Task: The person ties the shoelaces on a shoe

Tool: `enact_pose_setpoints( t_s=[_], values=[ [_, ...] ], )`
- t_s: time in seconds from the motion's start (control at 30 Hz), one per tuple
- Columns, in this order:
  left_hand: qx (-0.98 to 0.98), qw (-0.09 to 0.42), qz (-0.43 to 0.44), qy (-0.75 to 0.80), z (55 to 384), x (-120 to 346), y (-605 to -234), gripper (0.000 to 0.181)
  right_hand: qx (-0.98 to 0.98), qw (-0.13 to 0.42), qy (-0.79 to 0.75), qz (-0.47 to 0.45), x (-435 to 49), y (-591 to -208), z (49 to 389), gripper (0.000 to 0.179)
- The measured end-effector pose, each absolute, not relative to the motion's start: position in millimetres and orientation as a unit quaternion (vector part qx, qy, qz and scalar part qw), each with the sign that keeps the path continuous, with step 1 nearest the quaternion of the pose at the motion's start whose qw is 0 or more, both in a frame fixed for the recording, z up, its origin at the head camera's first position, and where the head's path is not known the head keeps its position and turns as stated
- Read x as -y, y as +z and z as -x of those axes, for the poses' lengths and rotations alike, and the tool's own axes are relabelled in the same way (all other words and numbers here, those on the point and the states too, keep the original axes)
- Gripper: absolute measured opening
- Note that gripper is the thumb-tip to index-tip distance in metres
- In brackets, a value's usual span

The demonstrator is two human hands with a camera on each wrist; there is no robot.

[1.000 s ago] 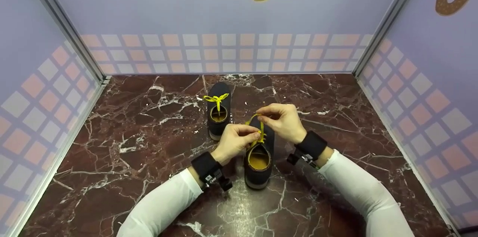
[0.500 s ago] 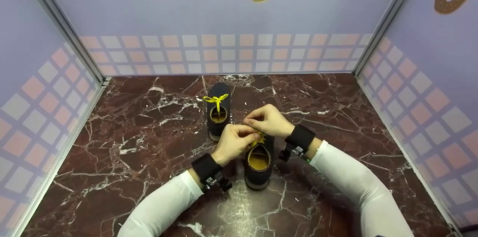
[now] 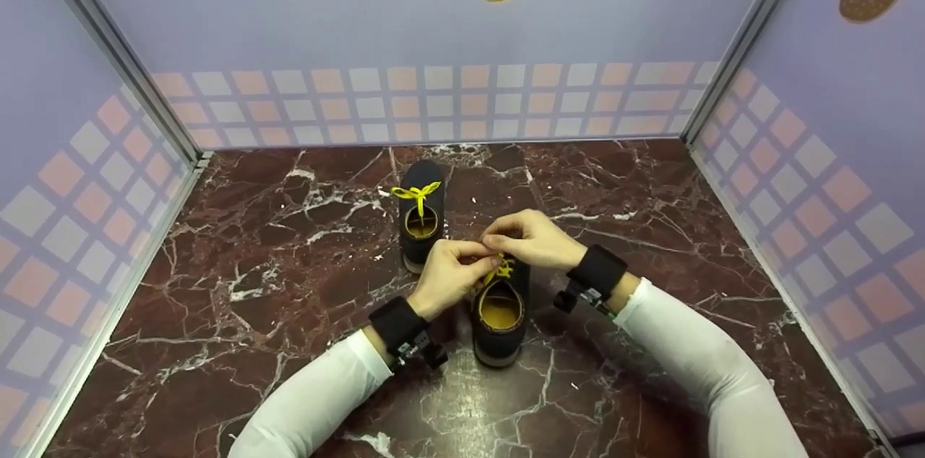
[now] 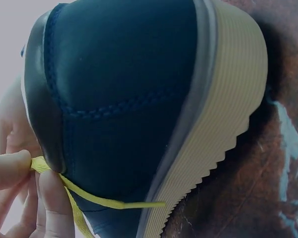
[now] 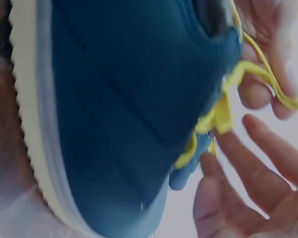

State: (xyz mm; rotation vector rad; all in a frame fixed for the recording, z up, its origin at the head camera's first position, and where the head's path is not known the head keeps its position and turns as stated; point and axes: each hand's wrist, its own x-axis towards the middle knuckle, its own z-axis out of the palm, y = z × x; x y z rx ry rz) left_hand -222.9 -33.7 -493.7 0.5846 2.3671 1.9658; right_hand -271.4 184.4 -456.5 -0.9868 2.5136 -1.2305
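Observation:
A dark shoe with a light ribbed sole stands in front of me, toe pointing away. Its yellow shoelace runs up to both hands. My left hand pinches the lace between thumb and finger above the shoe opening, and one lace end hangs down the side. From the right, my right hand meets it, thumb and index finger together at the lace, close to the left fingertips. In the right wrist view its other fingers are spread beside the lacing; the pinch itself is mostly out of frame.
A second dark shoe stands farther back on the left, its yellow lace tied in a bow. Beneath both is a dark red marbled surface. Patterned lilac panels enclose the back and sides.
My right hand has swung leftward over the left fingertips, lowering the lace it held up, then shifted slightly back right and down. The left hand keeps its pinch, nearly still.

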Motion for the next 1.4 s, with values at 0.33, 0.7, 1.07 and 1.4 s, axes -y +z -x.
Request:
enact_pose_setpoints(
  t_s=[0.33, 0.7, 1.07, 1.4],
  values=[
    [-0.749, -0.004, -0.196, 0.633, 227.1, 32.5, -495.0, 0.012, -0.799, 0.133, -0.473, 0.346, -203.8, -465.8, 274.5, 0.012],
    [-0.796, -0.027, -0.217, 0.564, 232.0, 40.3, -493.5, 0.012, -0.797, 0.128, -0.481, 0.343, -206.1, -467.9, 274.1, 0.014],
    [-0.897, -0.072, -0.242, 0.364, 230.4, 48.6, -493.0, 0.019, -0.807, 0.113, -0.467, 0.343, -205.8, -467.5, 272.5, 0.014],
    [-0.912, -0.057, -0.262, 0.312, 227.7, 52.7, -481.7, 0.013, -0.809, 0.103, -0.461, 0.35, -202.9, -465.7, 269.8, 0.014]
  ],
)
